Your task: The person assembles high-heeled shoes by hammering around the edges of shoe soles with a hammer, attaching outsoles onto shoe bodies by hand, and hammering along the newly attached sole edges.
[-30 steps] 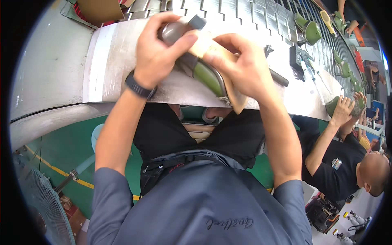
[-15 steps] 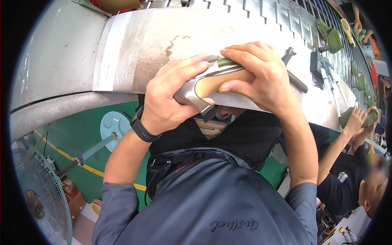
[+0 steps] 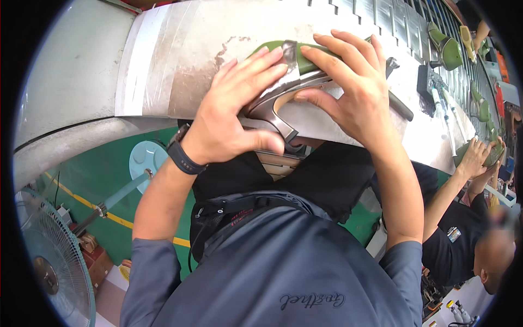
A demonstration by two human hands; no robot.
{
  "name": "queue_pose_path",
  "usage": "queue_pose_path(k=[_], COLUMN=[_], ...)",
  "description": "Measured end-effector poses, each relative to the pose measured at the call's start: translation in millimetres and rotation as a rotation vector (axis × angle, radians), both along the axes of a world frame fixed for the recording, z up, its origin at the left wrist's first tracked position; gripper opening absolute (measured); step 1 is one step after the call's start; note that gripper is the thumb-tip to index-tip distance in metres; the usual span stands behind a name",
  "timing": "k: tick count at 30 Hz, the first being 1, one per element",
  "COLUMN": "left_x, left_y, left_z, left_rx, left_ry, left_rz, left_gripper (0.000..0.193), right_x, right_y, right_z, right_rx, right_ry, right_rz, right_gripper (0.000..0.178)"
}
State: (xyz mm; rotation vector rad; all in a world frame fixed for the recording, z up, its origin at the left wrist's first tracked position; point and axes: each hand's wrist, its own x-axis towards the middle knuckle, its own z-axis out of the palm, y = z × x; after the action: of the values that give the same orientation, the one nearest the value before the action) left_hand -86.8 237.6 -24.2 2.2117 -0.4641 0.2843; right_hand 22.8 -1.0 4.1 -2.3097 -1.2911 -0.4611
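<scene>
Clamped between both hands, the green high-heeled shoe is pressed onto the metal workbench. Left hand is laid flat over the heel end, right hand over the toe. Compared with half a second earlier, the shoe is now lowered and flattened against the bench; pressing appears underway.

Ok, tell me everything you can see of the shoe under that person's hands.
The shoe is a high-heeled one with a green upper, a glossy grey-silver sole and a tan insole. It lies turned over at the near edge of the worn metal bench, its block heel jutting over the edge toward the person. The left hand presses on its heel end, thumb beside the heel; the right hand covers its front, fingertips on the green upper.
</scene>
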Motion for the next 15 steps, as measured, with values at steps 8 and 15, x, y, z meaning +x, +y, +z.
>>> queue_pose_path(k=[8,15], left_x=[3.2,3.9], left_y=[-31.6,-35.2], left_z=[-23.4,-24.7], left_rx=[-0.157,-0.173], left_ry=[-0.095,-0.092], left_rz=[0.262,0.32], left_gripper=[0.042,0.037], right_x=[-3.8,-9.3], right_y=[0.0,-0.9], right_z=[-9.3,-5.3], right_rx=[0.022,-0.003], right_ry=[-0.018,0.015], right_rz=[-0.012,-0.034], right_gripper=[0.058,0.058])
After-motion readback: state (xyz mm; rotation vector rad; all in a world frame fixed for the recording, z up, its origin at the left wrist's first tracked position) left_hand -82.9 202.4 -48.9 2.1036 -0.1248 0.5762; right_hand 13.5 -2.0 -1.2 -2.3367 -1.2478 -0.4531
